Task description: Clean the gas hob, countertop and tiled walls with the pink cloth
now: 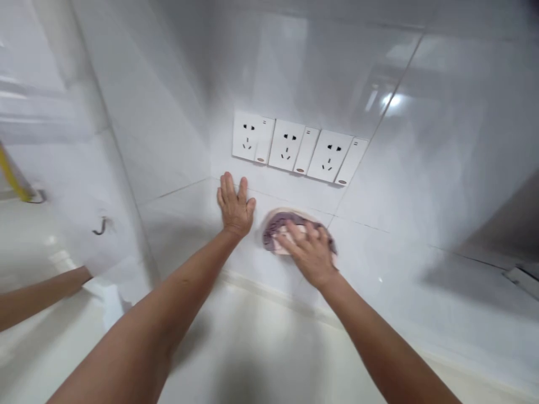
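Pressing our right hand (310, 252) with fingers spread onto a purple cloth (275, 225) against the tiled wall (177, 224), we flatten our left hand (234, 206) open beside it, below three sockets (295, 147).

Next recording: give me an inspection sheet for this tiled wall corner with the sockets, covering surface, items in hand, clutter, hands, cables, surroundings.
Surface: glossy white tiled wall above a pale countertop, both with light reflections.
Job's things: purple and pink cloth pressed flat on the wall below the sockets.
Clutter: nothing seen on the counter near the hands.
Hands: left hand open, palm flat on the tile, holding nothing; right hand spread over the cloth.
Cables: nothing plugged into the three sockets; a yellow strip at far left, unclear what it is.
Surroundings: another person's forearm at lower left; a small dark hook on the side wall.
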### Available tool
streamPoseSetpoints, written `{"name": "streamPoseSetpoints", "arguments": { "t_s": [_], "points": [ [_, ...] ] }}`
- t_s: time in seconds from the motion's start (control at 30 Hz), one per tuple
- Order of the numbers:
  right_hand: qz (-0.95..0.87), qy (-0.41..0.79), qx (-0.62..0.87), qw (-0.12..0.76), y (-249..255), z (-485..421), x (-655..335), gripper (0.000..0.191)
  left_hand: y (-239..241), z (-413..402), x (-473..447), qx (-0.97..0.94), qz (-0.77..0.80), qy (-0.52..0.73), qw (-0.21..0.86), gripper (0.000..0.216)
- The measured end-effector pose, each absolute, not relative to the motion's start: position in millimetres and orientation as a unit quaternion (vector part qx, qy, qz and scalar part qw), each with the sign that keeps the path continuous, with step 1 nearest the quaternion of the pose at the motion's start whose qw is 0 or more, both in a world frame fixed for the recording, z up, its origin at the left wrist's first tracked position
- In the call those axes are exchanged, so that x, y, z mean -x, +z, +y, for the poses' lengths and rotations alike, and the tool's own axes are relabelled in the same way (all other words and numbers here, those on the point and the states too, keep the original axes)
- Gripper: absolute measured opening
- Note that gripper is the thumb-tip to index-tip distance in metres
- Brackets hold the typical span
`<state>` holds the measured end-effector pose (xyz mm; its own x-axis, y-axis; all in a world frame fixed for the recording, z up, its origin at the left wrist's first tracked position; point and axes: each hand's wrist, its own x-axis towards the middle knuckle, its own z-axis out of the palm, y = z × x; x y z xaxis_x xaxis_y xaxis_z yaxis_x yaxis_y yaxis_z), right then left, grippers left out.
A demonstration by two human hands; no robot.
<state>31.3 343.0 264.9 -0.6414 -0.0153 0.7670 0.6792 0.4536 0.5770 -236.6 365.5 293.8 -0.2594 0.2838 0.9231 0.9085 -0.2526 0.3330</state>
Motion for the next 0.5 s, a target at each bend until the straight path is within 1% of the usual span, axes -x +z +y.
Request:
{"name": "streamPoseSetpoints", "arguments": {
  "t_s": [0.07,0.13,0.2,0.33,0.4,0.5],
  "points": [
    [-0.722,-0.475,0.267,0.425,277.2,338.8,-62.6,0.045,294.3,355.6,233.3,0.552,-0.555,-0.562,0.268,0.067],
    [-0.662,-0.458,0.333,0.492,287.8,336.2,-77.2,0.052,291.7,345.2,230.5,0.559,-0.56,-0.553,0.26,0.064],
    [-0.62,-0.441,0.381,0.526,294.1,334.8,-71.2,0.057,285.0,335.8,225.0,0.553,-0.56,-0.564,0.248,0.063],
    [-0.613,-0.447,0.377,0.532,296.3,338.2,-13.7,0.051,268.6,327.9,200.9,0.45,-0.591,-0.644,0.185,0.061],
    [-0.63,-0.451,0.351,0.526,298.1,343.0,23.1,0.047,265.6,331.4,188.4,0.422,-0.614,-0.65,0.149,0.06],
    [-0.684,-0.435,0.302,0.502,307.9,350.6,73.5,0.045,267.9,340.9,182.9,0.413,-0.617,-0.658,0.127,0.056]
  ]
}}
